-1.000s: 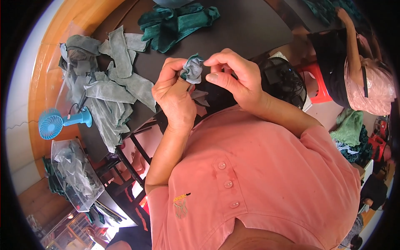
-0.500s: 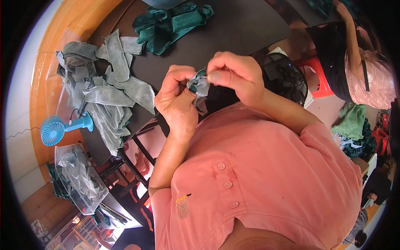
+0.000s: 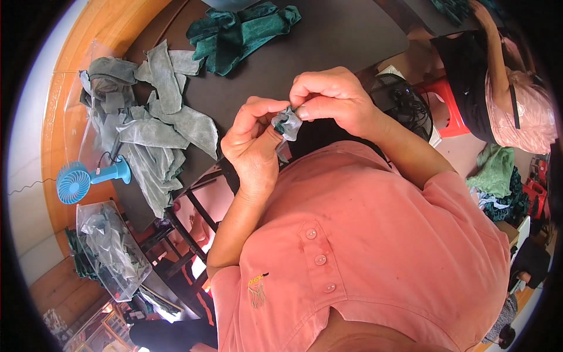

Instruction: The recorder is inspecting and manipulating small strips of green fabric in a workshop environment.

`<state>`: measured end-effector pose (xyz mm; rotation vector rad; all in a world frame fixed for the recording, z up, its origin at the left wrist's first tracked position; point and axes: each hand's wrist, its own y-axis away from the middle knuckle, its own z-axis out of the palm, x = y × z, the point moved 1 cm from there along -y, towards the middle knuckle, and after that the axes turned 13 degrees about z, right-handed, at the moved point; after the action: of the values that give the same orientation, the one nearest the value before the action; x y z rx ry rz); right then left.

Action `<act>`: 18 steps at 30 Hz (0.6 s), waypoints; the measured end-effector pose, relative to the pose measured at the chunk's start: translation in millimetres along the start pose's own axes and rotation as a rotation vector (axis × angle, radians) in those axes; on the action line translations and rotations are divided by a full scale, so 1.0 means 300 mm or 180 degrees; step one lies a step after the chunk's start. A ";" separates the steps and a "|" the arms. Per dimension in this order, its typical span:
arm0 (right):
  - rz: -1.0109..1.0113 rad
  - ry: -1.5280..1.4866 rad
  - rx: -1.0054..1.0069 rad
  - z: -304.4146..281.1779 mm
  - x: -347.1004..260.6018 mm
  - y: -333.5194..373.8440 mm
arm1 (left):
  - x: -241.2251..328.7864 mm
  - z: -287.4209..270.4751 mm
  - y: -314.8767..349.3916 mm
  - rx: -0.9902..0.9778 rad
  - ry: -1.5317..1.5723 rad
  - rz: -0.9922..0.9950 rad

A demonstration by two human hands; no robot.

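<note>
While raised, both hands [image 3: 293, 123] pinch cloth [image 3: 287, 122].

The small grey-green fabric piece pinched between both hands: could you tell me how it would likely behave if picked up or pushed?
The fabric piece is probably floppy: it crumples into folds between the left hand and right hand. It looks light, since fingertips alone hold it up. Pushed on the dark table, it would likely bunch rather than slide or roll, like the grey strips lying limp there.

Cloth scrap [image 3: 287, 124] half-hidden by fingers [image 3: 311, 110]
</note>
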<state>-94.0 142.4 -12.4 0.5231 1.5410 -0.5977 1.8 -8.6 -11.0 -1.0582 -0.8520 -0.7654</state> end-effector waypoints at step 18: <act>-0.0574 0.0199 0.0701 0.100 -0.043 -0.020 | 0.014 -0.033 -0.035 0.0512 -0.0460 0.0571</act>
<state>-74.4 118.6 0.1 0.5773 1.6014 -0.9044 -3.0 -21.6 -5.4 -1.0389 -0.9118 -0.4661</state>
